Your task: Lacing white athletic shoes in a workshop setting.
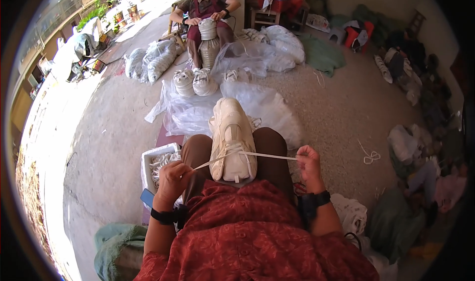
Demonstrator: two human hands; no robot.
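A cream-white sneaker [231,127] rests across my lap, between my thighs, its toe pointing away from me and its tongue toward my belly. From its upper eyelets a flat white shoelace [269,155] stretches out to both sides. My left hand [174,178] is closed on one end, left of the shoe and a bit lower. Out to the right, my right hand [308,163] pinches the other end at about eye-row height. Both lace ends look taut. Part of another shoe shows behind the sneaker's right side.
A white box [147,163] of shoelaces stands by my left thigh. Ahead, several white shoes [204,82] sit on clear plastic sheeting [262,103]. Beyond them a seated person [208,14] handles a white shoe. Filled plastic bags [153,61] and a loose lace [371,157] lie on the floor.
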